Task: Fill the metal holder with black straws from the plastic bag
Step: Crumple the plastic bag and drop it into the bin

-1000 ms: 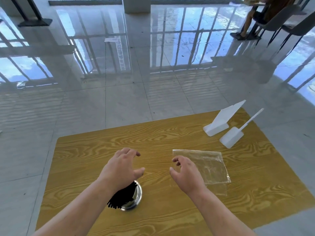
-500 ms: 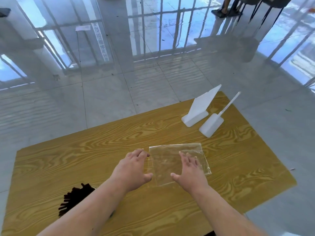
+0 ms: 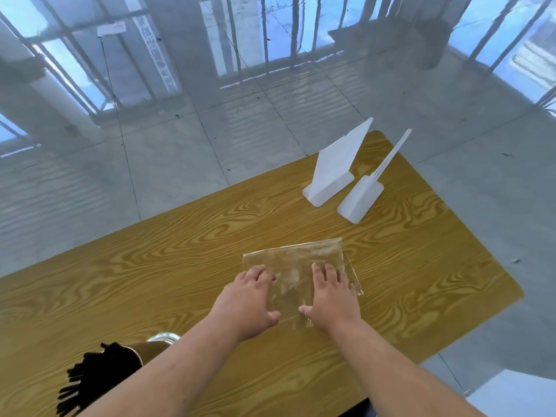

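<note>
An empty clear plastic bag (image 3: 296, 261) lies flat on the wood-grain table (image 3: 156, 266). My left hand (image 3: 246, 299) rests palm down on the bag's left edge, fingers spread. On the bag's right part lies my right hand (image 3: 332, 296), also flat with fingers spread. Neither hand grips anything. The metal holder (image 3: 153, 346) stands at the near left, partly hidden by my left forearm. A bunch of black straws (image 3: 90, 379) sticks out of it toward the lower left.
Two white plastic sign stands sit at the table's far right: a triangular one (image 3: 334, 170) and a narrow one (image 3: 364, 195). Glossy grey floor tiles surround the table. The table's right edge runs close to the bag.
The view has tilted down and closer. Both hands moved forward from near the holder and now press flat on the plastic bag.
</note>
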Demonstrator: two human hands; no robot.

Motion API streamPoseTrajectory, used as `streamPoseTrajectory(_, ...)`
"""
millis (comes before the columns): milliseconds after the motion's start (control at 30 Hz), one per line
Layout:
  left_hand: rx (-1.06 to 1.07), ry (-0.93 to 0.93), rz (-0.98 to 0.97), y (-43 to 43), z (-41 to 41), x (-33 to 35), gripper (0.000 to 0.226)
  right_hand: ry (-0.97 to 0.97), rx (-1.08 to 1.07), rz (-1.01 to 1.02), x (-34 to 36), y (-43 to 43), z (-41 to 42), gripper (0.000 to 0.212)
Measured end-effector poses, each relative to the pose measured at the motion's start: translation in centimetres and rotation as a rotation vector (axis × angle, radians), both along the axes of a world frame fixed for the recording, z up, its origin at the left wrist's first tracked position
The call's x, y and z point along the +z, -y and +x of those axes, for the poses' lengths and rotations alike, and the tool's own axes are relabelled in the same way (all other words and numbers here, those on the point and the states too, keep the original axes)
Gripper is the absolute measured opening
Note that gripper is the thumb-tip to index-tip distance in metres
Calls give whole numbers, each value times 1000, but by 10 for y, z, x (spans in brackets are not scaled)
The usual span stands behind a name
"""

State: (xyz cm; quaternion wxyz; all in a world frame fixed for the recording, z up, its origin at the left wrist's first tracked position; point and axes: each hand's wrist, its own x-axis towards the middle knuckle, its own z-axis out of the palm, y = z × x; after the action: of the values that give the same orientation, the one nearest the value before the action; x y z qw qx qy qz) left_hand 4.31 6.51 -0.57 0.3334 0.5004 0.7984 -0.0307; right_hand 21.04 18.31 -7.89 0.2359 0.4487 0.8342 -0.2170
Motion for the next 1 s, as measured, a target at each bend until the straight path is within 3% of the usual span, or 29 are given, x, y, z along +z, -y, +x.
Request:
streamPoseTrajectory(167,-22,1,-7,5,7,-6,86,-53,6,100,-1,7,2,87)
streamPoseTrajectory(400,-30,2,37,26,9,-3,86,-141,-171,-92,13,33,3,8)
streamPoseTrajectory(533,-42,-7,83,42,9,7,93,-424,-355,-188,35,54,1,14)
streamPoseTrajectory(600,-25,20,111,53,10,13,104,-604,-524,-335,53,65,0,15)
streamPoseTrajectory(700,-16,75,165,73,13,25,121,-848,-791,-552,83,85,-2,32)
streamPoseTrajectory(800,6,131,243,92,21,40,123,-1084,-1004,-825,113,112,1,32)
streamPoseTrajectory(867,7,133,340,104,27,51,104,-1186,-1037,-913,129,130,5,27)
streamPoseTrajectory(1000,-60,123,515,126,37,75,41,-1329,-936,-971,149,166,24,32)
